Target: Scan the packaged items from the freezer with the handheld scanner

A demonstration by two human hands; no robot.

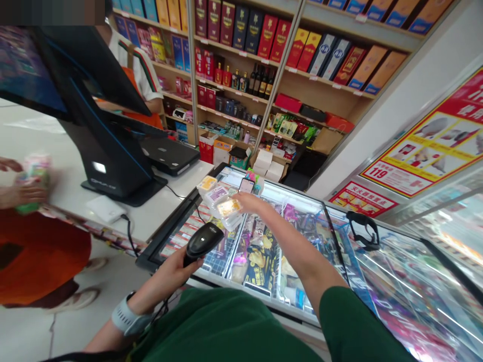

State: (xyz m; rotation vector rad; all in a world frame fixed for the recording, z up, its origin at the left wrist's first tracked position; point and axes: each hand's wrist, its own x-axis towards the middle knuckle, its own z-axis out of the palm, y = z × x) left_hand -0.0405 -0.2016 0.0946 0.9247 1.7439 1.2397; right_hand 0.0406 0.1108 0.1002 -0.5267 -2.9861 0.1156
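In my left hand (181, 271) is a black handheld barcode scanner (204, 242), its head tilted toward the freezer's glass top. My fingers wrap round its handle. My right hand (248, 202) reaches across the glass and grips the edge of a clear plastic food box (229, 207) with a yellow label. Just beyond it lie a box with a purple label (218, 194) and another yellow-labelled box (209, 184). Close behind my right hand is a phone (246, 186) with a lit screen, beside a colourful package (257, 180).
A chest freezer (279, 322) holds packaged goods under glass. To the left, a point-of-sale screen (113, 166) stands on the white counter (71, 166). A co-worker's hand (32, 195) holds a green and pink package. A black strap-like object (363, 231) sits on the right.
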